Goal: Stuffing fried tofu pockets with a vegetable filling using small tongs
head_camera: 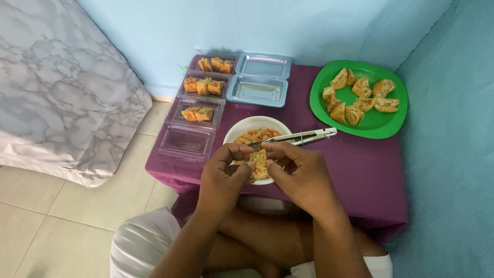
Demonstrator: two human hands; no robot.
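1. Head view, the hands: the left hand and right hand meet over the near rim of the bowl. Both are closed on 1 puff, thumbs and fingertips pinching it from 9 and 3 o'clock.
2. Head view, the puff: it sits right between the 2 sets of fingertips, just above the bowl, with filling showing at its top. It looks light, soft and a bit oily, so I judge it would tear or spill if squeezed; the firmer outer skin at the sides is the place to hold it, which is where the fingers are.
3. Head view, the bowl: it holds an orange and pale filling. Tongs lie across its rim, pointing toward 2 o'clock, touching the right hand's knuckles or just beside them; I cannot tell which.
4. Head view, the rest: at 1 o'clock from the bowl a green plate carries plain puffs. At 11 o'clock stand 4 clear trays; 3 hold stuffed pieces, the nearest none. All rest on a purple table.
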